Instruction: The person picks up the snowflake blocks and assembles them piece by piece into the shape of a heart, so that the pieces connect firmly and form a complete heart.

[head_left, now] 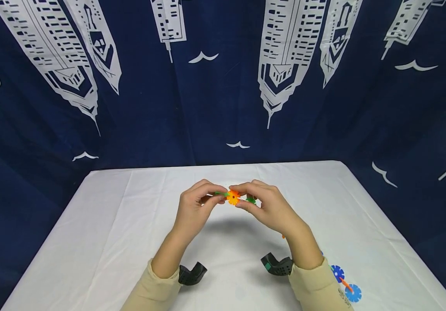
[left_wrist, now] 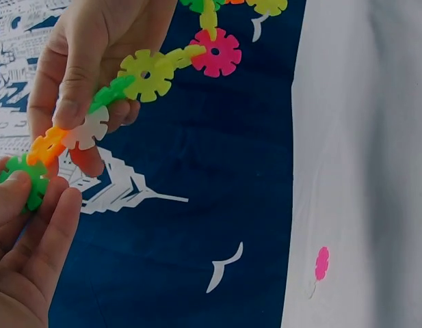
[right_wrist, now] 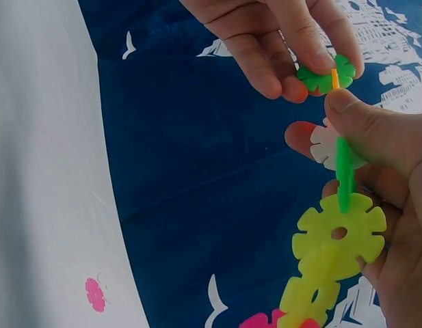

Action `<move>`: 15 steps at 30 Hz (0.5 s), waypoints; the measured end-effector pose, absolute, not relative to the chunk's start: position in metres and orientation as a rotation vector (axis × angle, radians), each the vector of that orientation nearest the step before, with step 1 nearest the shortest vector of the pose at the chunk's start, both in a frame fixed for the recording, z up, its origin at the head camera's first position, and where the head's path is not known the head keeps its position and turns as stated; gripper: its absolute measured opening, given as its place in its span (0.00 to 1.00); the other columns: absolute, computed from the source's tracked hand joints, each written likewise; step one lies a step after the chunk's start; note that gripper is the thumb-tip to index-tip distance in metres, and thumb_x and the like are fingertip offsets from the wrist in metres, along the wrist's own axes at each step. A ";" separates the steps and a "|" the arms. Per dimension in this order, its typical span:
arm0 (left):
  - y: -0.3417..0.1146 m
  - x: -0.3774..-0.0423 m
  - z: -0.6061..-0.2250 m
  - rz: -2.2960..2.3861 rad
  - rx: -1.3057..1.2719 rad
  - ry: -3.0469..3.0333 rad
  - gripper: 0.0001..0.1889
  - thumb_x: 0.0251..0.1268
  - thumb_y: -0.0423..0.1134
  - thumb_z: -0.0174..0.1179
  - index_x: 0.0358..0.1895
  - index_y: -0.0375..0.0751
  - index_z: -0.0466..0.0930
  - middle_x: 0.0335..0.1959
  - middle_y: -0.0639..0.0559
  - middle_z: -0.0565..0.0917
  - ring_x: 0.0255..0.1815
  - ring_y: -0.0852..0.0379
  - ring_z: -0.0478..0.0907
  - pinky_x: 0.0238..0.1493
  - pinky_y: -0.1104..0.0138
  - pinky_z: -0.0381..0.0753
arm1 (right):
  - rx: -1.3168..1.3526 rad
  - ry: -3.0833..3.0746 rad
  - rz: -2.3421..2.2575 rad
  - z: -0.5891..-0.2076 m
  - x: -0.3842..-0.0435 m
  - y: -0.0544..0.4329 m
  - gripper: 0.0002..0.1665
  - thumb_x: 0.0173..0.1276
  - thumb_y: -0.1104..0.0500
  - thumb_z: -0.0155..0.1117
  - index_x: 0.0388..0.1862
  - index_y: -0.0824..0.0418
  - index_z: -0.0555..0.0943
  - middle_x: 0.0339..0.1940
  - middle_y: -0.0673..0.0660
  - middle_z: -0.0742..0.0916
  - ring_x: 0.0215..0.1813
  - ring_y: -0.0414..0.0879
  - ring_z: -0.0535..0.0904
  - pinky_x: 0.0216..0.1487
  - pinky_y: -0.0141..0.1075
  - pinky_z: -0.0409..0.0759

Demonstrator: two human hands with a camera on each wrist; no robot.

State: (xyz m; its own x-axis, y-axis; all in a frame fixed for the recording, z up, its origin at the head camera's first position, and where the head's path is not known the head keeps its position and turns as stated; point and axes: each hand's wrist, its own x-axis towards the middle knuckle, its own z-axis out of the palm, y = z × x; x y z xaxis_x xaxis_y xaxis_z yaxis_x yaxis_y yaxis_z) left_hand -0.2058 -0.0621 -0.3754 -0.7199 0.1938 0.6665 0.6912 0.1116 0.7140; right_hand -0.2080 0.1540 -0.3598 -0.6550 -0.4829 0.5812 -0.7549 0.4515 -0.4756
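Note:
Both hands meet above the middle of the table over a chain of slotted plastic flower discs. My left hand (head_left: 197, 205) pinches a green disc (left_wrist: 26, 181) between thumb and fingers. That disc is slotted against an orange disc (head_left: 233, 197), which my right hand (head_left: 267, 206) pinches close to the white disc (left_wrist: 87, 128). From there the chain runs past the right palm: a green disc (right_wrist: 344, 174), a yellow disc (right_wrist: 339, 236), another yellow one (right_wrist: 312, 297), then a pink disc (left_wrist: 216, 52). Fingers partly cover the orange and white discs.
A dark blue disc (head_left: 337, 274), an orange disc (head_left: 346, 284) and a light blue disc (head_left: 353, 293) lie joined near the right sleeve. A white cloth covers the table (head_left: 129, 242). Behind hangs a navy curtain (head_left: 207, 108). Both wrists carry black camera mounts (head_left: 192, 274).

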 end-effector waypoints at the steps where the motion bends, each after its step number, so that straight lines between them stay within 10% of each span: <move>1: -0.062 -0.206 -0.376 -1.630 -0.857 -1.983 0.06 0.60 0.26 0.67 0.39 0.36 0.87 0.33 0.47 0.84 0.34 0.58 0.86 0.37 0.68 0.88 | 1.043 -2.347 1.042 -0.360 -0.207 0.154 0.22 0.60 0.61 0.75 0.55 0.55 0.84 0.49 0.48 0.90 0.40 0.38 0.80 0.41 0.30 0.80; 15: -0.066 -0.205 -0.375 -1.680 -0.941 -1.981 0.07 0.57 0.23 0.68 0.38 0.33 0.88 0.29 0.42 0.85 0.33 0.52 0.87 0.38 0.66 0.89 | 1.022 -2.300 1.009 -0.359 -0.203 0.149 0.24 0.48 0.58 0.80 0.48 0.56 0.87 0.40 0.47 0.90 0.37 0.38 0.77 0.36 0.28 0.77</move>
State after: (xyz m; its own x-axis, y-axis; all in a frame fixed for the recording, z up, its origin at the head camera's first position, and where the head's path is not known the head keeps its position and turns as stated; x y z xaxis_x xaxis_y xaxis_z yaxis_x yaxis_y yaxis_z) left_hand -0.2048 -0.0655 -0.3746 -0.7051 0.2462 0.6650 0.6963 0.0625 0.7150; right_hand -0.2034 0.1491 -0.3590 -0.6378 -0.4556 0.6210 -0.7655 0.4645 -0.4453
